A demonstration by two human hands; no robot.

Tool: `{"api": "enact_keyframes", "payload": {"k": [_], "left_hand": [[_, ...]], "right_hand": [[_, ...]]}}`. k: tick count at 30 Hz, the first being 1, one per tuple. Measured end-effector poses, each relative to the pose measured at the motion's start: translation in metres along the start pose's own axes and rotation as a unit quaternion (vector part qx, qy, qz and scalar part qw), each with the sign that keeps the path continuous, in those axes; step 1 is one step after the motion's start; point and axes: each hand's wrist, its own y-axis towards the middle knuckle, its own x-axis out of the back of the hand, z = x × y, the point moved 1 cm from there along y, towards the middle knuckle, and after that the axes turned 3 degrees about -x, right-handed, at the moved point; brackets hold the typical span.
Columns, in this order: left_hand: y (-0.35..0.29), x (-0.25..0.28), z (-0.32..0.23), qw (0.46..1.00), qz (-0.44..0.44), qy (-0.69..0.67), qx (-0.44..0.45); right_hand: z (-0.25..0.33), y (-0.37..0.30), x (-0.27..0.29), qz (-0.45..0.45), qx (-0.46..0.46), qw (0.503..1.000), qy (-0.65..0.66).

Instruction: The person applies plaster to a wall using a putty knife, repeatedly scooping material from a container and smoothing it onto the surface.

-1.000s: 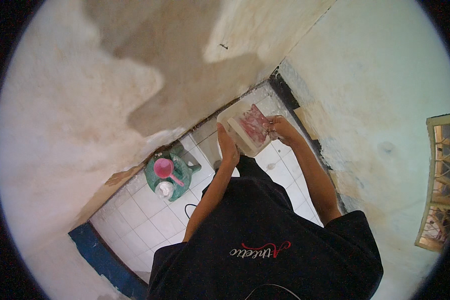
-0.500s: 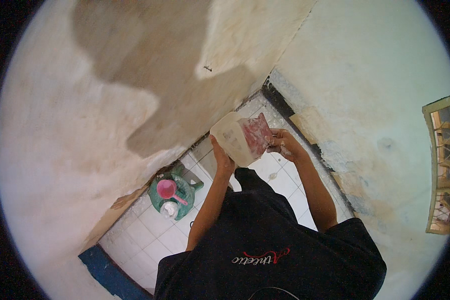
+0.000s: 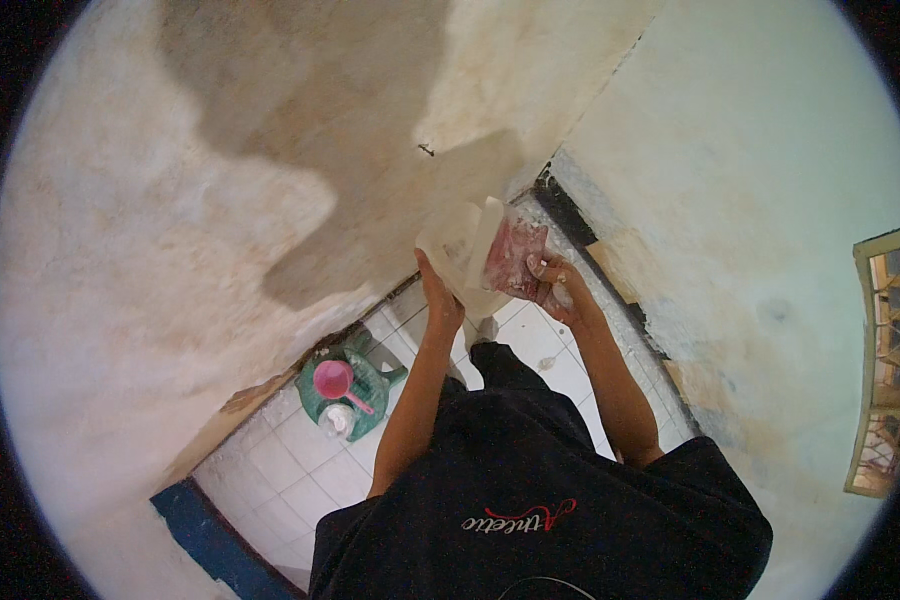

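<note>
My left hand (image 3: 440, 293) grips the side of a pale, translucent plastic piece (image 3: 454, 240), broad like a tray or a cut-open container, with its thumb along the near edge. In my right hand (image 3: 560, 285) is a red flat scraper (image 3: 516, 254), smeared with white paste and pinched between thumb and fingers. The scraper is tilted over the right side of the pale piece, and a pale strip runs along its left edge. I cannot tell whether that strip is blade or paste. White residue marks my right fingers.
A green plastic stool (image 3: 370, 378) stands by the left wall, bearing a pink dipper (image 3: 332, 378) and a bag of white material (image 3: 337, 420). Two patchy walls meet in the corner ahead. A framed window opening (image 3: 885, 360) is on the right. White tiles (image 3: 310, 490) cover the floor.
The red scraper has turned and shifted slightly left over the pale piece, its pale edge now raised. My right hand has rotated; my left hand keeps its grip, a little higher.
</note>
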Motion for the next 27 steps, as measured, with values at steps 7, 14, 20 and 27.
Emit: {"api": "enact_keyframes", "payload": {"k": [7, 14, 20, 27], "left_hand": [[0.013, 0.019, 0.0, 0.999, -0.031, -0.007, -0.005], [-0.013, 0.078, -0.001, 0.99, -0.107, -0.064, -0.061], [-0.059, 0.139, -0.008, 0.985, -0.115, -0.098, -0.084], [-0.084, 0.163, -0.012, 0.974, -0.18, -0.091, -0.102]], "right_hand": [[-0.005, 0.022, 0.01, 0.003, 0.004, 1.0, 0.006], [-0.013, 0.08, 0.039, 0.04, 0.047, 0.994, 0.095], [-0.032, 0.186, 0.052, 0.204, 0.107, 0.963, 0.141], [0.016, 0.277, 0.012, 0.051, 0.169, 0.936, -0.305]]}}
